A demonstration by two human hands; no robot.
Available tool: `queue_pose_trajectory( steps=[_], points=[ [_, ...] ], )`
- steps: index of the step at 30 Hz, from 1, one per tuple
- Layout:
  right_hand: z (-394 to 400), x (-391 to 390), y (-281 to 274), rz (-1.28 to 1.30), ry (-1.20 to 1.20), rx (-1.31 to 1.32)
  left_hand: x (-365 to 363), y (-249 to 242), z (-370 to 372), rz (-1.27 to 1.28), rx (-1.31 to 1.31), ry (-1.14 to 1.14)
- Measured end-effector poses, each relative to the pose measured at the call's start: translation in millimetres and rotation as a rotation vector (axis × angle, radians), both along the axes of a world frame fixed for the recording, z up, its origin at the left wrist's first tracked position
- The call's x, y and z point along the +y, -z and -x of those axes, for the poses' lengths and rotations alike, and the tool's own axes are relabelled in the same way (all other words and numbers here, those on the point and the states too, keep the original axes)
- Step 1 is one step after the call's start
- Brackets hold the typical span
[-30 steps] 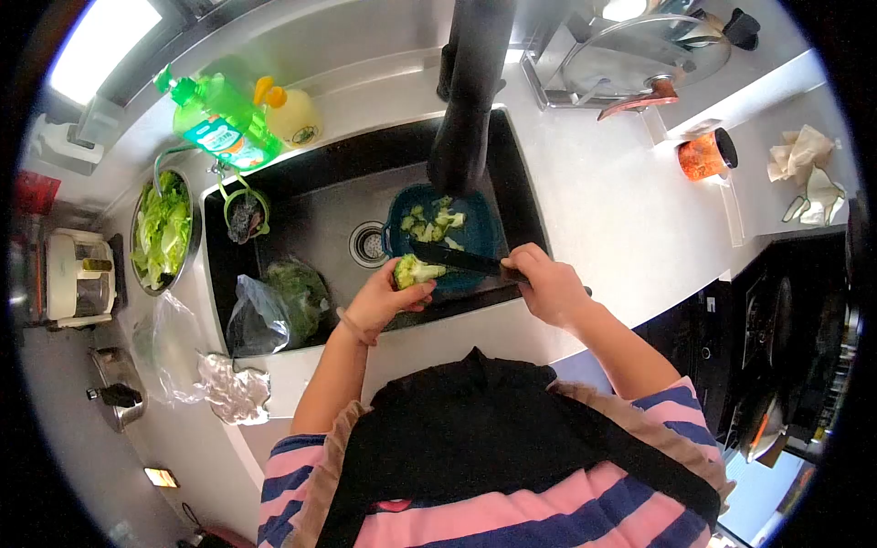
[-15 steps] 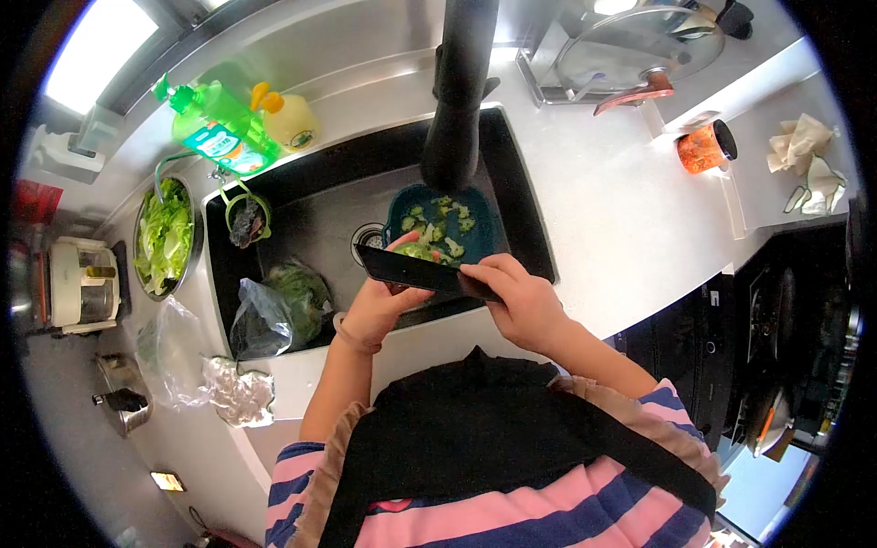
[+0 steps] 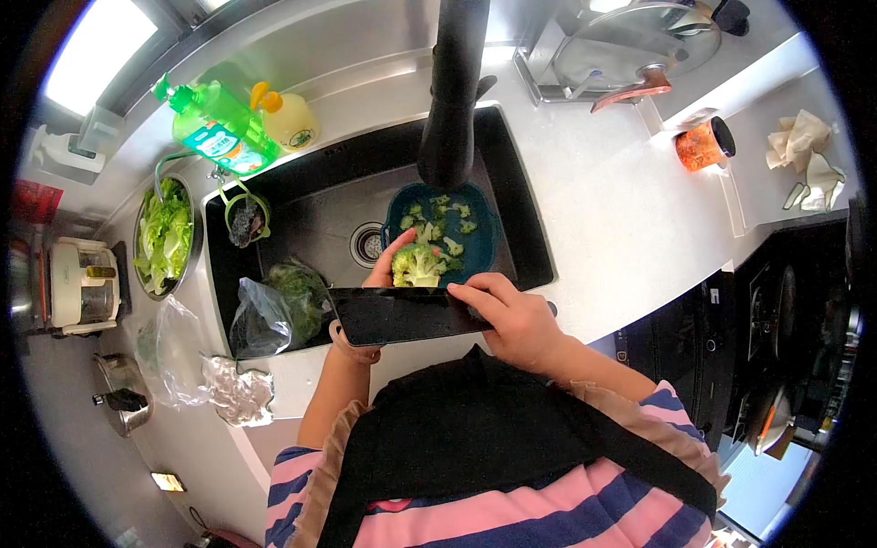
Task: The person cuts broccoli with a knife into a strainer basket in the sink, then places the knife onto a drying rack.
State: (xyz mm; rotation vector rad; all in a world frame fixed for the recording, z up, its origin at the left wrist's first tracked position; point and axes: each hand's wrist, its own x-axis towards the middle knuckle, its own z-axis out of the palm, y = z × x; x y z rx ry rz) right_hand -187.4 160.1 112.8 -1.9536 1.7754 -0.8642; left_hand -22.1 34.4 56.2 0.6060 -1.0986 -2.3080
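My left hand [image 3: 387, 262] is closed around a head of broccoli [image 3: 417, 265], held over the near edge of the sink. In my right hand [image 3: 505, 309] is a wide black cleaver [image 3: 402, 315], its blade lying across in front of the broccoli and hiding part of my left hand. Just beyond the broccoli, a dark teal basin [image 3: 484, 242] in the sink holds several small cut florets [image 3: 441, 208].
The black sink [image 3: 320, 183] has a dark faucet [image 3: 448, 119] over it. A plastic bag of greens [image 3: 274, 310] lies at its left. A lettuce bowl [image 3: 166, 237], a green soap bottle [image 3: 224, 128] and a yellow-topped bottle [image 3: 292, 121] stand around it.
The cleaver has come back toward my body and turned so its broad face shows. The broccoli, mostly hidden behind the blade before, is now in plain sight.
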Motion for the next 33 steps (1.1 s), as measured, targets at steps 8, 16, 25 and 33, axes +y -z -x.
queue_pose_trajectory(
  steps=[8, 16, 25, 33],
  points=[
    [-1, 2, 1, 0.020, 0.017, 0.014, -1, 9, 2, 0.035, 0.079, -0.063],
    [-8, 1, 0, 0.026, 0.034, 0.043, 0, 7, 1, 0.278, -0.095, -0.009],
    [-10, -4, -3, 0.064, 0.030, 0.058, 8, 4, 3, 0.107, -0.087, 0.058],
    [-13, -5, 3, 0.037, 0.050, 0.025, 15, -11, -1, 0.243, -0.113, 0.046]
  ],
)
